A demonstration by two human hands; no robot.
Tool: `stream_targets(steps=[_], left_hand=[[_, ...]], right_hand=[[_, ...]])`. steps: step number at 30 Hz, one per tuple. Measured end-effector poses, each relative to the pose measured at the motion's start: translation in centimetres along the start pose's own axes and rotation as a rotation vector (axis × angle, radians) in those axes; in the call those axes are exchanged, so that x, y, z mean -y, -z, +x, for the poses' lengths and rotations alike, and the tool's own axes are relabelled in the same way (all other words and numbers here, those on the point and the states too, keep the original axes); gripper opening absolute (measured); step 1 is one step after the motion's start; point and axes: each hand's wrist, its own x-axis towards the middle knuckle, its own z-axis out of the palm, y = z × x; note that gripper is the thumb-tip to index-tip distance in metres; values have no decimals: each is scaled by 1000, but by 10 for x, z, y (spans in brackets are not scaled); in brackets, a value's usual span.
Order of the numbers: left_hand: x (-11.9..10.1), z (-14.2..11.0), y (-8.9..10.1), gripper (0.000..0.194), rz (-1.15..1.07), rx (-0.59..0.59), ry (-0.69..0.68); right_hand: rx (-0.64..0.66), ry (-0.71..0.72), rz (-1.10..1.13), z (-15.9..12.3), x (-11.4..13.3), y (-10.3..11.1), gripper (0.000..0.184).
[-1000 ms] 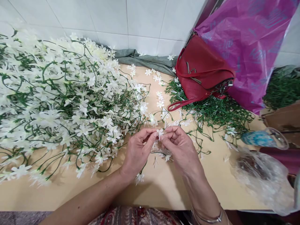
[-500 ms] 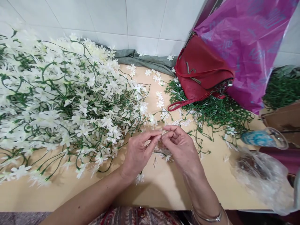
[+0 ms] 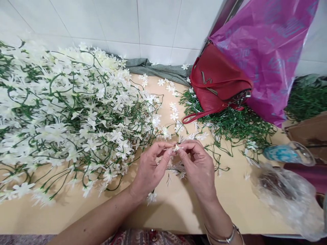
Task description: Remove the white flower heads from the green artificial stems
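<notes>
Both my hands meet over the table in the middle of the head view. My left hand (image 3: pixel 153 163) pinches one side of a small white artificial flower (image 3: pixel 176 147) between thumb and forefinger. My right hand (image 3: pixel 198 163) pinches its other side the same way, so the fingertips cover most of it. Under and between the hands lie white stamen sprigs (image 3: pixel 178 169), partly hidden. A single white flower (image 3: pixel 152 197) rests below my left hand. Left of the hands spreads a big heap of white artificial flowers on green stems (image 3: pixel 84 119).
A red handbag (image 3: pixel 219 78) sits on a pile of green stems (image 3: pixel 235 127), with a purple plastic bag (image 3: pixel 263 58) behind it. Loose white blossoms (image 3: pixel 174 110) lie beyond the hands. To the right are a blue-patterned cup (image 3: pixel 283 153) and a clear plastic bag (image 3: pixel 288 200).
The small white flower shows more clearly between my fingertips now. My right hand's fingers have curled in more, and the view has shifted slightly.
</notes>
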Motion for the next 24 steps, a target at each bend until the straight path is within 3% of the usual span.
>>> stream_targets(steps=[6,9,16,20,24], left_hand=[[-5,9,0,17,16,-131,-97],[-12,21,0,17,247,-93,-197],[-12,58,-17,17,883,73,-437],[-10,78,-33,21,1178,95,-421],[-15,100,-37,24,1318,166,-303]], right_hand=[[-185,25,125,6,-12,15,10],[-301,42,125,9,-16,22,14],[-356,18,84,8,-13,24,20],[-391,41,100,10,-14,26,17],[-384,31,133,12,-16,28,16]])
